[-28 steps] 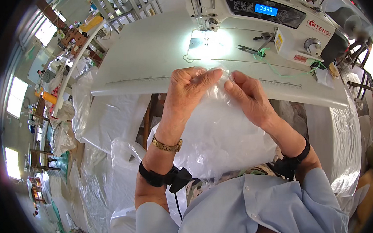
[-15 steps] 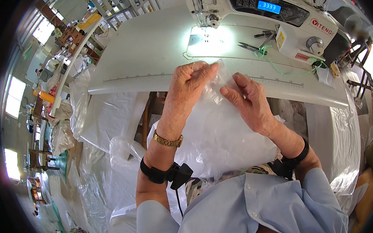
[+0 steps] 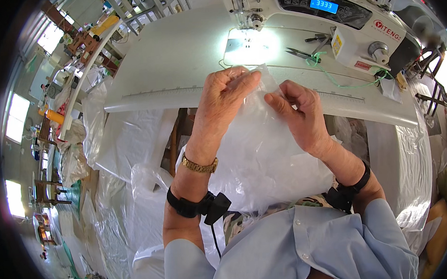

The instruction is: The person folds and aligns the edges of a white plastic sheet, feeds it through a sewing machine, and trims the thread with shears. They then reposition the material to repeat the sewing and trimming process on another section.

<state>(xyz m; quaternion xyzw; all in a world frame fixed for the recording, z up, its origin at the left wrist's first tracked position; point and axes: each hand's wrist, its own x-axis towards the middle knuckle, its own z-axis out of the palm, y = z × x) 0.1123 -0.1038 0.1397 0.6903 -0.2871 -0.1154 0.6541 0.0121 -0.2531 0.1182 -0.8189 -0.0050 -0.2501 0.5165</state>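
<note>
A clear plastic sheet [image 3: 257, 153] hangs from my hands over the table's front edge and spreads across my lap. My left hand [image 3: 226, 96] pinches its upper edge between thumb and fingers, just in front of the lit needle area. On the sheet's right side, my right hand [image 3: 300, 112] has its fingers curled and its thumb against the plastic's edge. The sewing machine [image 3: 323, 13] stands beyond both hands, its lamp shining on the needle plate [image 3: 246, 46].
Thread snips [image 3: 300, 53] and a green cord [image 3: 334, 85] lie on the sewing table [image 3: 168, 56], right of the needle. A printed ruler [image 3: 163, 93] runs along its front edge. More plastic sheeting [image 3: 397, 171] hangs at right and piles at left. Shelves [image 3: 86, 71] stand far left.
My left hand has shifted slightly left, still pinching the plastic. The right hand has moved a little right and its fingers have curled more at the sheet's edge.
</note>
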